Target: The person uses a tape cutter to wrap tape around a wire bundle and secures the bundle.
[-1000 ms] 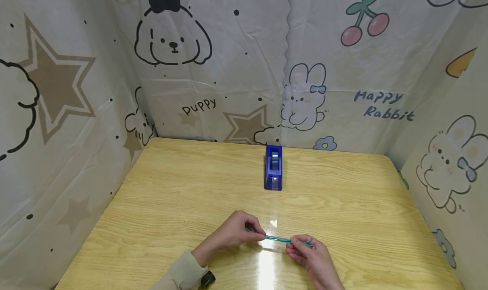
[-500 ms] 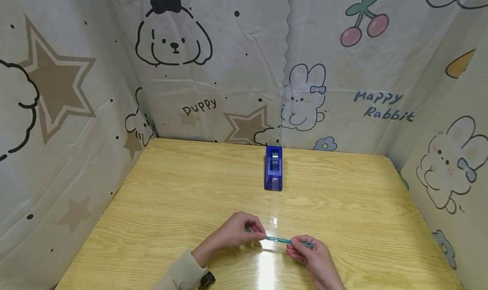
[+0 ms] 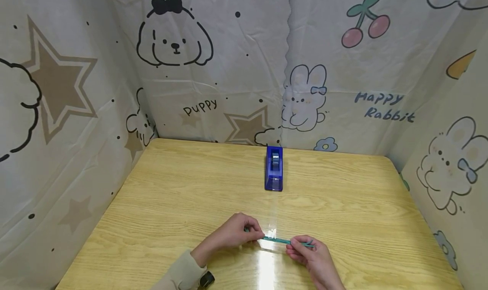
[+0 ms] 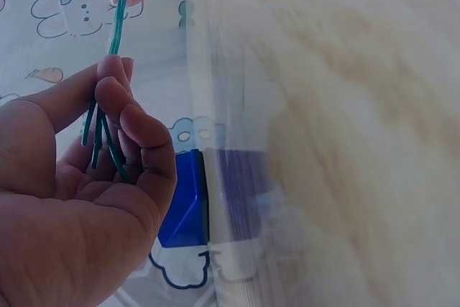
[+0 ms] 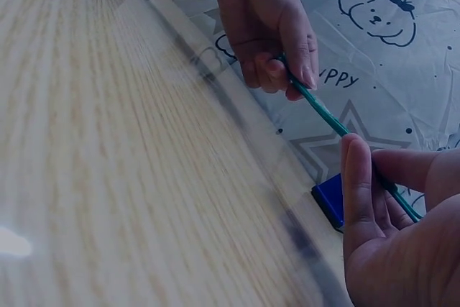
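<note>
A bundle of thin green strands is stretched between the two hands, just above the table's near part. My left hand pinches one end between thumb and fingers. My right hand pinches the other end, with short tips sticking out past the fingers. Several loose green ends fan out inside the curled left hand in the left wrist view. A pale sheen lies along the strands in the right wrist view; what causes it I cannot tell. Parts of the bundle are hidden by the fingers.
A blue tape dispenser with a clear roll stands at the table's back edge, beyond the hands. The wooden table is glossy, with bright reflections. Printed cloth encloses its back and sides. A dark object shows by the left wrist.
Both hands keep their grip on the green strands. The left hand has shifted very slightly left and down. A bright patch behind the strands now appears lower, close to them.
</note>
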Available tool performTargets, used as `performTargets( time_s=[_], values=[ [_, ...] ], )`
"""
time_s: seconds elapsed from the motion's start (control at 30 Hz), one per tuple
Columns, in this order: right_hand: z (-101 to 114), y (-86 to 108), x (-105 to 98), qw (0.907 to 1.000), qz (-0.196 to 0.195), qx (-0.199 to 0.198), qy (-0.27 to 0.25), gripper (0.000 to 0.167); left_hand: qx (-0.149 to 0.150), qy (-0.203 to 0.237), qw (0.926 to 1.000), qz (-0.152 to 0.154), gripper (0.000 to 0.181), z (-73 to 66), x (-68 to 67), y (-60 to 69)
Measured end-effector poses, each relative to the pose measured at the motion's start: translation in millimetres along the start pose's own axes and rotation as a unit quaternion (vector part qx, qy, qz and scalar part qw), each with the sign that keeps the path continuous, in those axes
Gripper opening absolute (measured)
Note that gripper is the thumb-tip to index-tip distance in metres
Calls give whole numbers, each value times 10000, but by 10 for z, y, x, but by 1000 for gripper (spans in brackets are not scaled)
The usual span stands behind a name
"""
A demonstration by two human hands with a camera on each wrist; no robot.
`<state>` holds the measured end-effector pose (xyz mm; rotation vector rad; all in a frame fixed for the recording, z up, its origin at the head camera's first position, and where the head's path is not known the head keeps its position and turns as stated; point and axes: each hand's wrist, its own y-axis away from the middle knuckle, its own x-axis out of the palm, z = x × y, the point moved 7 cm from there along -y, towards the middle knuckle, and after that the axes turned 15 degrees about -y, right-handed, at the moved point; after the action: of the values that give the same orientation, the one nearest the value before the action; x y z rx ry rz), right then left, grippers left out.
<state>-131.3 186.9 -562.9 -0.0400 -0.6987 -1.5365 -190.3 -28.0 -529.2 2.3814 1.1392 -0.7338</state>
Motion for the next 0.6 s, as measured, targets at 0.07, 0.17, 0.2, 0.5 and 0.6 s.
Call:
performTargets(
  time_s=[0.07, 0.17, 0.2, 0.5, 0.6],
  values=[
    [2, 1, 2, 10000, 49, -18, 3, 9, 3, 9, 10000, 3, 18, -6, -1, 1],
    [-5, 0, 2, 9999, 105, 0, -12, 7, -13, 1, 10000, 12, 17, -12, -2, 0],
    [-7, -2, 2, 9999, 123, 5, -11, 7, -26, -4, 10000, 9, 17, -12, -5, -1],
    [-2, -28, -15, 10000, -15, 77, 62, 20, 5, -84, 9999, -62, 16, -19, -21, -15],
    [-14, -29, -27, 9997, -81, 188, 107, 21, 2, -75, 10000, -56, 16, -3, -13, -6]
  ],
)
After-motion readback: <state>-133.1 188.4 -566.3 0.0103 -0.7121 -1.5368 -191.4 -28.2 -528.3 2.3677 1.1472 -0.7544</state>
